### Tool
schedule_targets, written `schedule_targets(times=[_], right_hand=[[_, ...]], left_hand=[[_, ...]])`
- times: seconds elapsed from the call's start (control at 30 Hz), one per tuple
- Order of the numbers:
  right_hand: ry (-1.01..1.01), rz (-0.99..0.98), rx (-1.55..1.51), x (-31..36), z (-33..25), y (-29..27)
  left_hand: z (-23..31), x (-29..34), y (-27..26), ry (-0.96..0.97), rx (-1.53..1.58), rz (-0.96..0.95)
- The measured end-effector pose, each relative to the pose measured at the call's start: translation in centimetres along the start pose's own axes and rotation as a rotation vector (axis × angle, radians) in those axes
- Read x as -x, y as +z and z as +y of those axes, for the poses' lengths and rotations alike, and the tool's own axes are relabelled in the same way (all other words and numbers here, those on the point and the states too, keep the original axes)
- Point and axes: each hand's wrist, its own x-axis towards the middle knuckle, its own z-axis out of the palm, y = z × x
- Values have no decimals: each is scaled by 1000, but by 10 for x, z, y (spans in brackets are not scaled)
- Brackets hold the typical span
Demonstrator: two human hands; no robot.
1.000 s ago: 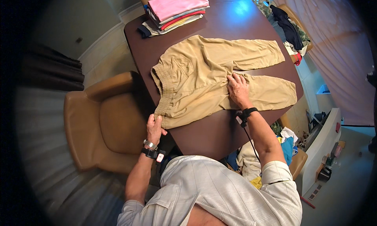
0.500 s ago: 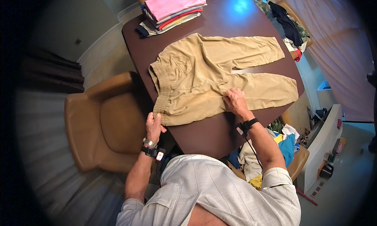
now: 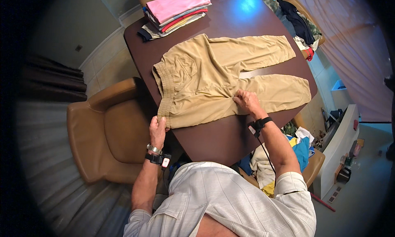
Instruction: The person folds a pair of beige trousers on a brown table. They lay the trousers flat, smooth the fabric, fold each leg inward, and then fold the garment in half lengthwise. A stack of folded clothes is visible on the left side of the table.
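A pair of tan pants [image 3: 201, 78] lies spread on the dark brown table [image 3: 205, 144], its elastic waistband toward the left and its two legs toward the right. My left hand [image 3: 157, 129] pinches the near corner of the waistband at the table's left edge. Farther right, my right hand [image 3: 247, 101] is closed on the near leg, gripping a bit of the cloth with thumb and fingers. Creases run through the fabric between both hands. A back pocket shows on the far half.
A stack of folded clothes [image 3: 177, 10], pink on top, stands at the table's far left. Brown leather chairs [image 3: 123, 130] surround the table. Loose clothes lie heaped on a chair at the near right [image 3: 263, 167] and one at the far right [image 3: 298, 23].
My left hand has shifted slightly up and left with the waistband corner. The right hand keeps its grip on the leg. The whole view has moved a little.
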Motion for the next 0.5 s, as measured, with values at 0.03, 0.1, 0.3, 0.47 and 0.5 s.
schedule_targets(times=[0.03,0.1,0.3,0.47,0.5], right_hand=[[15,17,-20,1,-1,-2],[-9,110,-23,6,7,-3],[-94,363,30,53,36,-1],[-81,374,61,76,62,1],[-52,368,74,77,65,1]], left_hand=[[-3,0,-3,-17,37,-14],[3,1,0,-48,120,-52],[5,10,-3,53,112,-138],[-3,1,-7,45,-24,-98],[-1,0,-5,43,-60,-84]])
